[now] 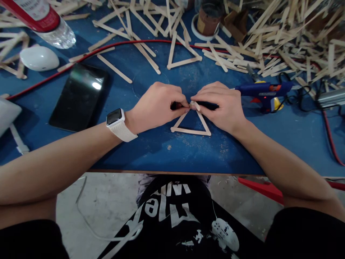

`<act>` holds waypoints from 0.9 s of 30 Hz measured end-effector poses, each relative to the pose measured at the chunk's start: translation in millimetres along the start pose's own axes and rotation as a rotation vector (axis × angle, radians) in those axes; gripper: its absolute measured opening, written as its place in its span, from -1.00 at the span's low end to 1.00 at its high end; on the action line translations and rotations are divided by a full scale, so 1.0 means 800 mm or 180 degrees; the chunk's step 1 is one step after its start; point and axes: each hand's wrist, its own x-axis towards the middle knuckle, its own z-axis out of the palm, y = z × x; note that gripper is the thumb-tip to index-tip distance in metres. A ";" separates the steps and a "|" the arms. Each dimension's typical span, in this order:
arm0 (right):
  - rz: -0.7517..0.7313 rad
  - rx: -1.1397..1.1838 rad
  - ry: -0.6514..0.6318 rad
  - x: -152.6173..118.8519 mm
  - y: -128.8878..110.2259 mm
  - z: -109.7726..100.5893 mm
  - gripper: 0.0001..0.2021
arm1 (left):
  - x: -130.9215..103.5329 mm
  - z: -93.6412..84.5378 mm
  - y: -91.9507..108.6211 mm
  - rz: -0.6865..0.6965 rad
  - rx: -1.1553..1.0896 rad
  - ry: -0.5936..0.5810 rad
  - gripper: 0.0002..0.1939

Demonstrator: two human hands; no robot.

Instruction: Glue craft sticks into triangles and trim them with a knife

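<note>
The stick triangle [191,131] lies on the blue tabletop [151,153] in front of the person, its far corner caught between both hands and its other two corners free below the fingers. The left hand [160,102] has thumb and fingertips closed together at the left of that corner; the right hand [223,104] is pinched on it from the right, with a short pale stick end showing at its fingertips. The triangle is made of three flat, pale wooden sticks with rounded ends, smooth and overlapping at the near corners (the joint at the far one is mostly covered by fingers). The blue surface is scuffed, with whitish specks near the table edge. The triangle points away from the person, its base stick running nearly left to right and its two sides converging towards the hands; being close to even-sided, it has no clear long axis. Right of the right hand lies a blue glue gun [265,91], and beyond the hands sits a larger stick triangle [184,63].
</note>
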 end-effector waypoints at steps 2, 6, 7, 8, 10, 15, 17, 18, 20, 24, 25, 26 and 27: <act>-0.0027 0.0026 0.0009 0.001 -0.002 -0.001 -0.77 | 0.000 0.000 0.000 0.0002 0.0013 0.0009 -0.76; -0.0171 0.0123 0.0066 0.002 -0.004 -0.002 -0.80 | 0.000 0.001 0.001 0.0005 0.0031 0.0028 -0.78; -0.0183 0.0127 0.0071 0.002 -0.004 -0.002 -0.80 | 0.000 0.000 0.001 0.0005 0.0027 0.0031 -0.79; -0.0184 0.0120 0.0073 0.003 -0.004 -0.002 -0.79 | -0.001 0.000 0.001 0.0004 0.0021 0.0031 -0.78; -0.0168 0.0078 0.0051 0.003 -0.003 -0.001 -0.77 | -0.001 0.000 0.001 0.0006 0.0012 0.0034 -0.77; -0.0184 0.0037 0.0036 0.002 -0.002 -0.001 -0.73 | -0.001 -0.001 0.001 0.0006 0.0015 0.0019 -0.77; -0.0166 0.0042 0.0021 0.003 -0.003 -0.001 -0.73 | -0.001 -0.001 0.000 0.0002 0.0001 0.0003 -0.78; -0.0159 0.0043 0.0017 0.003 -0.003 -0.001 -0.73 | -0.001 -0.001 0.000 0.0005 -0.0002 0.0003 -0.78; -0.0153 0.0040 0.0005 0.003 -0.004 -0.002 -0.72 | -0.001 0.000 0.000 0.0023 0.0019 0.0023 -0.79; -0.0180 0.0021 -0.0001 0.003 -0.005 -0.004 -0.72 | -0.001 0.001 0.000 0.0064 0.0067 0.0052 -0.79; -0.0190 0.0025 0.0004 0.002 -0.005 -0.004 -0.73 | -0.001 0.001 0.000 0.0063 0.0060 0.0051 -0.79; -0.0204 0.0035 0.0016 0.002 -0.005 -0.004 -0.74 | -0.001 0.001 0.000 0.0055 0.0053 0.0045 -0.80; -0.0214 0.0043 0.0022 0.002 -0.005 -0.004 -0.75 | -0.001 0.001 0.000 0.0048 0.0050 0.0042 -0.80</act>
